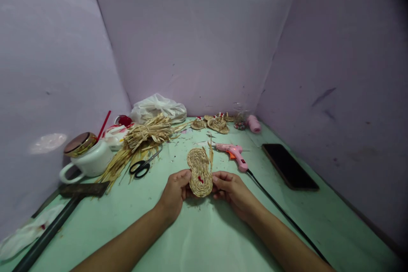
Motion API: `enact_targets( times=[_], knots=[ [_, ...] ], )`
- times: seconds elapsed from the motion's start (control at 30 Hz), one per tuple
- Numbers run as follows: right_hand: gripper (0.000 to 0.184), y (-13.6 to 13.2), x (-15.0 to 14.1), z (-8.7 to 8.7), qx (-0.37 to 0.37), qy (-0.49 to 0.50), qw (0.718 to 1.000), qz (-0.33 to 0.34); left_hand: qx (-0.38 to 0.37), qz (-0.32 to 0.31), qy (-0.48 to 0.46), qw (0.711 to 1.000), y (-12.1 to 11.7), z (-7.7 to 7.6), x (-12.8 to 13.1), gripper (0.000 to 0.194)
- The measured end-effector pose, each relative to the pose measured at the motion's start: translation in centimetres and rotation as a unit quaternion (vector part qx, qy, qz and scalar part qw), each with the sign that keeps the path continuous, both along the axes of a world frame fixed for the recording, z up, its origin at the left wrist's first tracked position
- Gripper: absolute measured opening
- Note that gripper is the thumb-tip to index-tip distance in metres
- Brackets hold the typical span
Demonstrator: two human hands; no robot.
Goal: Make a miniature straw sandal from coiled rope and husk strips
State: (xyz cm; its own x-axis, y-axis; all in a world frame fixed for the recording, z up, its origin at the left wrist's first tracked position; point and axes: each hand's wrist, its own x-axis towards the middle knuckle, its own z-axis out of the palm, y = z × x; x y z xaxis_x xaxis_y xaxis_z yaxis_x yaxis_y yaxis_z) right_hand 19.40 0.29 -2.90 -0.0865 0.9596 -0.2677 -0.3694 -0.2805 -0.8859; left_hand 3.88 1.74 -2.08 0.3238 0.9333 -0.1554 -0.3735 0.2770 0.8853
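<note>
A small woven straw sole (pixel 199 171), shaped like a tiny sandal, is held flat above the green table (pixel 197 238). My left hand (pixel 174 193) grips its left edge and my right hand (pixel 232 190) grips its right edge, the fingers of both curled closed. A small red spot shows on the weave near my thumbs. A loose straw end sticks up at the sole's right side.
A pink glue gun (pixel 234 154) with a black cord lies just behind, black scissors (pixel 142 166) and a straw bundle (pixel 143 138) to the left. A white lidded mug (pixel 86 157), a hammer (pixel 68 204), a dark phone (pixel 289 165), finished straw pieces (pixel 216 124) and a plastic bag (pixel 158 107) surround them.
</note>
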Motion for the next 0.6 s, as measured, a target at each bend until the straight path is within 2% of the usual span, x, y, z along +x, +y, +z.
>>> enact_targets(
  times=[0.43, 0.6],
  knots=[
    [0.024, -0.1, -0.08, 0.09, -0.003, -0.003, 1.0, -0.002, 0.006, -0.007, -0.002, 1.0, 0.06, -0.1, -0.09, 0.024],
    [0.034, -0.22, -0.19, 0.68, 0.043, 0.062, 0.997, -0.026, 0.023, -0.029, 0.041, 0.998, -0.36, -0.45, 0.01, 0.026]
  ],
)
